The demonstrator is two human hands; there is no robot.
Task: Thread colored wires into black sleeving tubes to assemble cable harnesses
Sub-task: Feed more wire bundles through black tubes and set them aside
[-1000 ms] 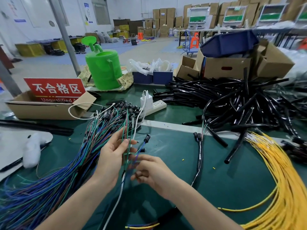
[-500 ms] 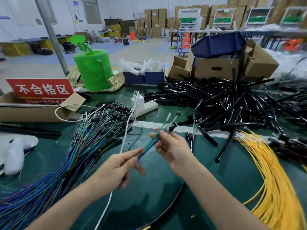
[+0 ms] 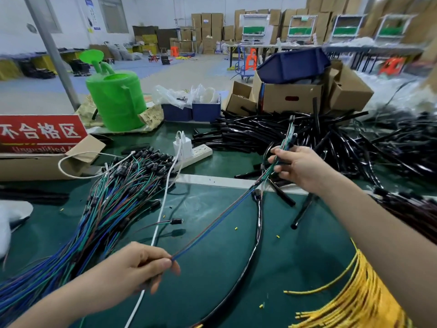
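Head view: two hands [image 3: 142, 268] [image 3: 298, 165], one wire bundle [image 3: 212, 223] between.

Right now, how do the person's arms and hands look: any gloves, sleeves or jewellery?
The left hand and right hand are bare, without gloves. The left forearm and right forearm are uncovered; no sleeve, watch or ring is visible.

A few thin wires [image 3: 212, 222], blue, green and reddish, stretch taut in the air from near left to far right, with black plugs at their far ends. A thick bundle [image 3: 106, 209] of similar wires lies on the left. Glossy black tubes [image 3: 331, 143] are heaped far right, and yellow wires [image 3: 359, 299] fan out near right.
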